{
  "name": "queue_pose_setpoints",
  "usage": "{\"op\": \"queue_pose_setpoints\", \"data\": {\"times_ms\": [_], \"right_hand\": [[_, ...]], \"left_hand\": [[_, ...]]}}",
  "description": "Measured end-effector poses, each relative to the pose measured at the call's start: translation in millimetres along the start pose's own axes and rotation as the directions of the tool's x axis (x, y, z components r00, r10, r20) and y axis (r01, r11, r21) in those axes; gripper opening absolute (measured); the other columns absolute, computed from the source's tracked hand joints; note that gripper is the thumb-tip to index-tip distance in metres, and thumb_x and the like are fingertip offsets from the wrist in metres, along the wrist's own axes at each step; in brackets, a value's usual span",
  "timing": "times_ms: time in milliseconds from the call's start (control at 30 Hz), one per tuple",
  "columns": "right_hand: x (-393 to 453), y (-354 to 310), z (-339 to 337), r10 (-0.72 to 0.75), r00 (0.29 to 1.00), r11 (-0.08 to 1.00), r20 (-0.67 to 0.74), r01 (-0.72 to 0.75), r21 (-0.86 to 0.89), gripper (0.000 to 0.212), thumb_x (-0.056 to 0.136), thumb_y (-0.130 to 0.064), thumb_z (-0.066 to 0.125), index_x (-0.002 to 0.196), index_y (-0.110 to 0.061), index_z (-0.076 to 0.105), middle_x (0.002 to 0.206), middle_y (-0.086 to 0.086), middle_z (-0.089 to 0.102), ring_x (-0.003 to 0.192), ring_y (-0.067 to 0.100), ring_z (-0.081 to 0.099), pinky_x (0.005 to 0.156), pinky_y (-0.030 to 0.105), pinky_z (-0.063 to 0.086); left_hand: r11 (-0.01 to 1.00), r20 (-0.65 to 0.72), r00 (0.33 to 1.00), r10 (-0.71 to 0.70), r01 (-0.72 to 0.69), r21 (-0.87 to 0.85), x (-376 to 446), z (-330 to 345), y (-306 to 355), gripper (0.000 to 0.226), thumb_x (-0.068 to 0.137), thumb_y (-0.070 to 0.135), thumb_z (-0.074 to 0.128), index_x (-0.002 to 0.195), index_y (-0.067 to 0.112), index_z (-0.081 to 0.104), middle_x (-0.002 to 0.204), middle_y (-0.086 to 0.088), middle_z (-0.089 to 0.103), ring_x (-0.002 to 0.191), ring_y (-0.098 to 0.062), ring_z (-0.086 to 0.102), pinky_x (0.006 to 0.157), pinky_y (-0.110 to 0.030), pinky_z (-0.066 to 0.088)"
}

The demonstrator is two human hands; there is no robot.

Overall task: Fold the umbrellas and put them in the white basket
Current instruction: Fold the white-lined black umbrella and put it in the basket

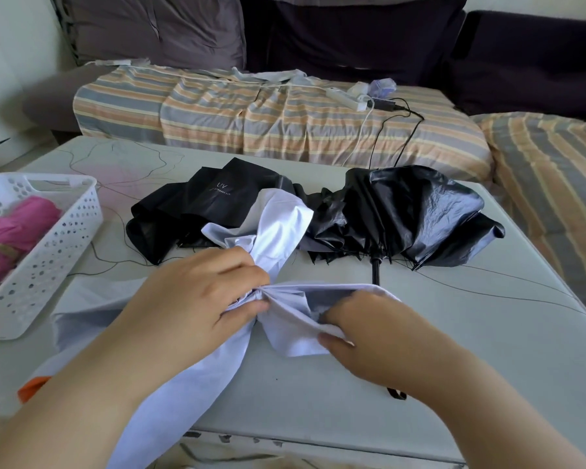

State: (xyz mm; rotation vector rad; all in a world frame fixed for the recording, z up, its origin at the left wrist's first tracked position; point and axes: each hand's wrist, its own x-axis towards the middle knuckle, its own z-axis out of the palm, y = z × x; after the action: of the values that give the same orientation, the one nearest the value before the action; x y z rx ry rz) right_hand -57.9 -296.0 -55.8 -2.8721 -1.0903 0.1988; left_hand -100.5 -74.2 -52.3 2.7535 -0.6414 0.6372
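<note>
Head view shows the folding step in hand on a pale lilac umbrella [278, 214], which lies across the near part of the bench [454, 333]. Left hand [197, 292] has its fingers curled round the gathered middle of the canopy, bunching the cloth at one point. Right hand [362, 330] pinches a loose panel just beside that gather, thumb under the edge and fingers tucked into the fold. Canopy panels fan out untidily above and below the left hand; no strap is seen fastened.

White basket [65, 231] stands at the left edge of the bench, near the left forearm, and already holds a folded pink umbrella [14, 231]. Two black umbrellas, one matt with "UV" lettering [190, 204] and one glossy [413, 211], lie collapsed but unfolded behind the lilac one, touching it.

Judgement: task is partly done, one item binned and three outstanding. Next move calls for laying the loose panels flat in one direction round the shaft, keeping the left grip firm, then securing the roll. Slippery cloth may spring loose if either grip slackens.
</note>
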Motion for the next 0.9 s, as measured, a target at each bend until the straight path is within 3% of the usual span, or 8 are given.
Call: {"op": "queue_pose_setpoints", "data": {"times_ms": [100,200,267,367,500,567,733,900], "right_hand": [[0.7,-6.9,4.7,-0.048,0.992,0.997,0.113,0.04,0.071,0.027,0.091,-0.036,0.041,0.073,-0.019,0.051,0.077,-0.004,0.06,0.076,0.016,0.055,0.072,0.034,0.05],[-3.0,-9.2,-3.0,0.013,0.963,0.964,0.27,-0.084,0.25,0.023,0.084,-0.051,0.057,0.098,-0.033,0.056,0.086,-0.012,0.061,0.064,0.0,0.05,0.051,0.018,0.04],[-4.7,-3.2,-5.2,0.111,0.943,0.962,0.314,-0.182,0.206,0.048,0.08,-0.055,0.064,0.124,-0.048,0.047,0.094,-0.018,0.061,0.063,-0.004,0.048,0.049,0.012,0.036],[-9.1,4.6,-10.5,0.206,0.942,0.966,0.265,-0.238,0.097,0.037,0.089,-0.046,0.059,0.124,-0.038,0.053,0.082,-0.018,0.054,0.075,0.004,0.056,0.062,0.018,0.046],[-17.3,7.7,-20.1,0.185,0.975,0.983,0.127,-0.183,-0.024,0.015,0.1,-0.035,0.039,0.1,-0.024,0.051,0.083,-0.007,0.048,0.081,0.02,0.051,0.055,0.024,0.034],[-19.8,7.0,-26.8,0.177,0.98,0.983,0.095,-0.171,-0.067,0.016,0.102,-0.03,0.035,0.096,-0.024,0.048,0.073,-0.008,0.037,0.078,0.022,0.046,0.054,0.026,0.032],[-25.6,3.9,-34.6,0.18,0.984,0.967,-0.014,-0.18,-0.181,0.027,0.102,-0.043,0.028,0.112,-0.028,0.049,0.069,-0.007,0.032,0.076,0.019,0.042,0.062,0.027,0.031],[-20.2,5.0,-28.6,0.252,0.968,0.963,0.011,-0.25,-0.105,0.026,0.101,-0.039,0.035,0.105,-0.024,0.055,0.075,-0.006,0.045,0.076,0.02,0.051,0.06,0.026,0.037]], "left_hand": [[0.999,0.004,1.0,0.027,-0.027,0.027,0.7,1.7,0.3,0.027,0.085,0.032,0.045,0.082,0.02,0.068,0.079,0.008,0.061,0.066,-0.016,0.06,0.046,-0.025,0.042],[0.998,-0.006,0.999,0.054,-0.054,0.013,0.4,1.3,-1.7,0.026,0.085,0.028,0.045,0.084,0.018,0.069,0.078,0.007,0.062,0.065,-0.017,0.059,0.054,-0.026,0.037],[0.996,0.013,0.997,0.079,-0.079,0.046,1.9,1.3,-1.3,0.028,0.085,0.029,0.044,0.083,0.019,0.07,0.076,0.007,0.062,0.063,-0.017,0.06,0.054,-0.025,0.037],[0.989,0.012,0.997,0.083,-0.083,0.122,4.3,1.6,-1.5,0.03,0.084,0.024,0.042,0.078,0.017,0.07,0.071,0.005,0.061,0.058,-0.018,0.06,0.046,-0.021,0.037],[0.995,-0.039,0.999,0.037,-0.034,0.096,1.6,-1.4,-8.6,0.026,0.084,0.024,0.042,0.081,0.018,0.068,0.071,0.005,0.06,0.058,-0.016,0.057,0.059,-0.027,0.035],[0.997,-0.039,0.999,0.021,-0.018,0.073,0.9,-1.1,-10.2,0.025,0.085,0.026,0.042,0.083,0.019,0.067,0.073,0.007,0.06,0.06,-0.015,0.057,0.059,-0.027,0.036],[0.999,-0.032,0.999,-0.026,0.027,0.018,-0.1,-0.5,-10.5,0.032,0.088,0.03,0.04,0.086,0.018,0.069,0.074,0.007,0.06,0.058,-0.018,0.058,0.049,-0.024,0.038],[1.0,-0.027,1.0,0.009,-0.008,0.014,2.0,0.4,-5.4,0.028,0.087,0.029,0.041,0.083,0.02,0.068,0.073,0.008,0.059,0.059,-0.015,0.056,0.053,-0.025,0.038]]}}
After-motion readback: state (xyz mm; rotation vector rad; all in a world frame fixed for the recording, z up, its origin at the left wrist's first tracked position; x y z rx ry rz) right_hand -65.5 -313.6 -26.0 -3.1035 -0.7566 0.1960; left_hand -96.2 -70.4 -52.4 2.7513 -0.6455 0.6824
